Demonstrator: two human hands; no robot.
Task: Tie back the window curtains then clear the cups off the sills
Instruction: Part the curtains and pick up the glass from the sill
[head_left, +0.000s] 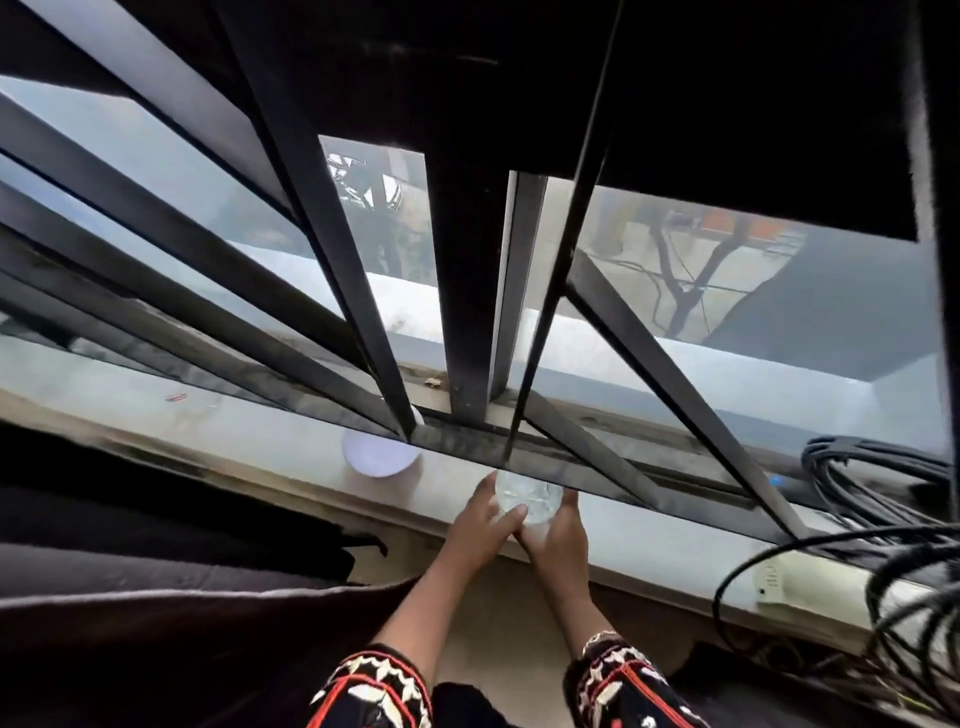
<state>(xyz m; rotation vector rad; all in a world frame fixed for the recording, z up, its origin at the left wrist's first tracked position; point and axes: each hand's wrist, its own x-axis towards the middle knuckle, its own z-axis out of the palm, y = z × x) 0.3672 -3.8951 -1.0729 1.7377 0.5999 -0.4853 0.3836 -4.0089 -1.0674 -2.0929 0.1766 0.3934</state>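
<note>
Cup (527, 499) on sill (234, 431) — L hand (480, 525), R hand (553, 540) both gripping it, either side

Left sleeve (374, 691): black fabric with red stripes and cream leaf-like and zigzag motifs, ending at mid-forearm.
Right sleeve (623, 686): same black, red and cream pattern.
Right cuff (602, 638): narrow pale edging, beaded-looking.
Forearms (415, 608): uncovered below the cuffs.
Left hand (480, 525), right hand (558, 538): bare.

One clear cup (529, 501), one white cup (381, 454), two hands (left hand (480, 527), right hand (557, 538)), one power strip (770, 581).
</note>
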